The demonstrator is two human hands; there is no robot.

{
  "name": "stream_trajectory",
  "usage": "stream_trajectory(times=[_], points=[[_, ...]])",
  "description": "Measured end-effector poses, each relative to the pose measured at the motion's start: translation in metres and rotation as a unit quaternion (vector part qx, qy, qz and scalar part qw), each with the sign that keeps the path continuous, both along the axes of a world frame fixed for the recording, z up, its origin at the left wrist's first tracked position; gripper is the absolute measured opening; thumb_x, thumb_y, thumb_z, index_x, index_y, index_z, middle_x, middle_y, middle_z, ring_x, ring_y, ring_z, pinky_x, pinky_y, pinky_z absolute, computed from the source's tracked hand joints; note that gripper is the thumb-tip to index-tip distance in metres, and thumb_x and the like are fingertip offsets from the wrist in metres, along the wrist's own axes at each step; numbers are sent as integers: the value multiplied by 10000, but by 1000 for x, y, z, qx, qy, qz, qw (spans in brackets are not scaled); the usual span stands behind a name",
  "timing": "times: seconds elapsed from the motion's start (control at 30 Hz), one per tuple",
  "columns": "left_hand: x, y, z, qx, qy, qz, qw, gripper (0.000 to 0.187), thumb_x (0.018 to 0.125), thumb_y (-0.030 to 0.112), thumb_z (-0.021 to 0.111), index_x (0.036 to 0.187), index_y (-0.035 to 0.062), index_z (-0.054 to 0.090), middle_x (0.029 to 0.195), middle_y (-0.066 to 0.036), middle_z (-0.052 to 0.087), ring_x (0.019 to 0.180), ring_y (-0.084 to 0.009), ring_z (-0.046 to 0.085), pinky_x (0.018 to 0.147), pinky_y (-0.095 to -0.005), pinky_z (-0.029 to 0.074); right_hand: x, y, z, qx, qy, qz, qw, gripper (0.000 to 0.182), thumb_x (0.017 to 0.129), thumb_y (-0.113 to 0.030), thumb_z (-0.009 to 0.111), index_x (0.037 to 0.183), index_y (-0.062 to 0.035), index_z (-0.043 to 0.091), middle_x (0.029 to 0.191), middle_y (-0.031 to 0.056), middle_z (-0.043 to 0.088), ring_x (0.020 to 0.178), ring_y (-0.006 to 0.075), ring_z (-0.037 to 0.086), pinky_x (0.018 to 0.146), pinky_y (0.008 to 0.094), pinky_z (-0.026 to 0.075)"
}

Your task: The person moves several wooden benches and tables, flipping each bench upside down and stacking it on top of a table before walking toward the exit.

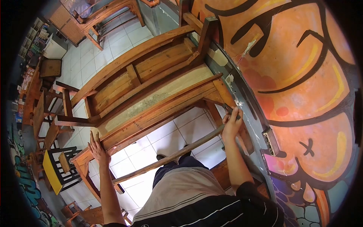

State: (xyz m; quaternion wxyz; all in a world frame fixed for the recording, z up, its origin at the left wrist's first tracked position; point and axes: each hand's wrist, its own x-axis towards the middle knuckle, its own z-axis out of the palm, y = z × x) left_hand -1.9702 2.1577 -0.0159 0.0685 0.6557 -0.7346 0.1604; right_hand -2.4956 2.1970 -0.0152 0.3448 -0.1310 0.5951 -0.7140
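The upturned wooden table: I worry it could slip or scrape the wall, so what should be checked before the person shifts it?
1. Left hand on the upturned wooden table: ok, flat on its near corner, fingers spread.
2. Right hand grip: ok, fingers wrapped round the table leg by the wall.
3. Gap to the painted wall: not ok, that end sits right against it.
4. Wall socket beside the right hand: cannot tell if the leg touches it.
5. Tiled floor underneath: ok, bare tiles show between the rails.
6. Yellow chair to the left: ok, apart from the table.
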Motion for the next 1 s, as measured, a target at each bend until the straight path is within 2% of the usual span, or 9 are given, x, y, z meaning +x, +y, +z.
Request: stream_trajectory(times=[0.13,0.27,0.4,0.5,0.67,0.8,0.83,0.9,1.0], points=[[-1,-1,2,7,-6,-2,1000,1099,573,835,483,1412,145,314,1508,-102,223,1356,-295,270,1113,-505,179,4,7,-6,14,59,-35,998,315,980,-380,442,1009,-68,472,783,41,533,548,71,470,476,192,363],[-1,0,2,1,-4,-11,1000,1091,591,842,457,1409,134,316,1510,-104,220,1356,-309,267,1111,-507,178,-35,-21,22,35,318,-46,946,311,973,-301,478,830,-29,528,693,69,564,575,120,514,495,270,394],[-1,0,2,-1,-9,-13,1000,1105,587,856,433,1403,120,318,1512,-109,212,1353,-310,274,1108,-514,185,-73,-79,36,138,490,4,861,296,935,-330,500,834,-56,547,743,202,596,718,384,601,619,452,440],[-3,-1,4,2,-5,-8,1000,1102,590,856,430,1398,114,323,1511,-114,212,1352,-311,276,1107,-517,186,-73,-107,38,134,560,28,817,341,929,-398,470,832,-80,545,776,208,622,783,432,581,645,486,440],[-1,1,1,5,2,-3,1000,1101,567,840,474,1393,126,330,1510,-103,219,1352,-301,272,1115,-500,182,-68,-124,23,180,603,80,773,312,928,-377,490,837,-81,532,764,202,622,743,407,599,623,493,446],[0,1,1,8,-8,7,1000,1063,576,810,522,1385,145,340,1503,-107,233,1346,-290,284,1117,-488,188,-60,-110,33,112,577,56,807,316,930,-375,503,838,-75,540,751,199,612,727,408,593,616,467,448],[1,0,-1,8,0,3,1000,1099,585,864,417,1415,153,304,1508,-98,220,1341,-313,287,1106,-533,183,-53,-101,32,95,569,68,814,295,925,-357,521,835,-77,544,744,192,609,720,401,593,609,467,445],[1,0,-2,7,-5,8,1000,1108,577,867,415,1414,150,305,1508,-99,221,1341,-308,287,1108,-524,187,-35,-81,27,39,562,81,822,254,907,-329,567,832,-87,553,763,166,605,712,380,591,591,458,441],[-3,1,4,3,-3,8,1000,1091,570,842,466,1395,141,326,1503,-103,233,1343,-296,289,1113,-503,192,-7,-43,3,8,619,117,777,190,852,-296,641,825,-122,570,791,93,565,688,331,575,573,419,445]])
